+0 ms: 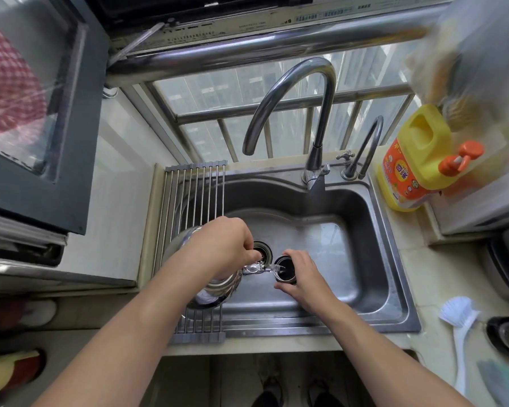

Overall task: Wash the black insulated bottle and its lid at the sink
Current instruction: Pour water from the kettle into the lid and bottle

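Black bottle [285, 276]; mirror-bright silver kettle [218, 289]; dull steel-grey sink [394, 259]; silver faucet [291, 92]. Far right: yellow detergent jug [423, 142], orange label [394, 171], orange pump [460, 158]. Near right: white brush [459, 311]. Far left: red-white checked cloth [9, 92].

Mirror-polished steel is seen on the kettle [218, 289], its smooth belly thick with reflections. The sink [350, 207] is finished in brushed stainless steel, duller and faintly scuffed. Shiny smooth metal is shown on the faucet [291, 92]. The drying rack [188, 195] is built of bare metal rods capped with matt grey ends. Glossy yellow plastic is noted on the detergent bottle [417, 160], white plastic on the dish brush [460, 318]. The black bottle [284, 270] is given a dark sheen at its mouth.
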